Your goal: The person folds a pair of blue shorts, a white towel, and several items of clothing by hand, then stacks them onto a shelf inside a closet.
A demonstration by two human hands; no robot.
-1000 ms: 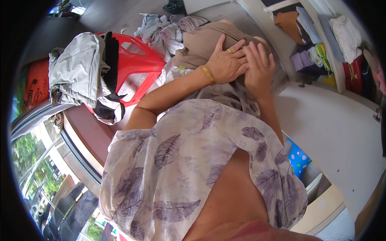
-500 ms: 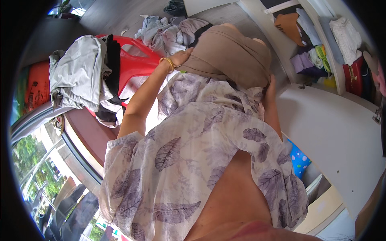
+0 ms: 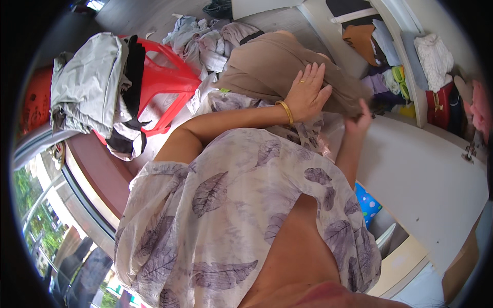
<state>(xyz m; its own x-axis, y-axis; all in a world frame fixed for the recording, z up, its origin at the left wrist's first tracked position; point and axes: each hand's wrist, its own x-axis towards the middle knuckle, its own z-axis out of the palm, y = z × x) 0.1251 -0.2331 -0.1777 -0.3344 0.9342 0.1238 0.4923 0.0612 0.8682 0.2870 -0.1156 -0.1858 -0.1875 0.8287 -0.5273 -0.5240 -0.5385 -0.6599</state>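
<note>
A tan-brown garment lies across my lap over a leaf-printed fabric. My left hand, with a gold bangle and a ring, lies flat on the garment with its fingers spread. My right hand grips the garment's right edge, with the fingers curled into the cloth and partly hidden by it.
A red plastic chair at the left carries grey and black clothes. A heap of pale clothes lies on the floor beyond. White shelves with folded clothes stand at the right, above a white door panel.
The tan garment was lifted up and has come back down onto my lap. My left hand now lies flat on top of it and my right hand holds its right edge.
</note>
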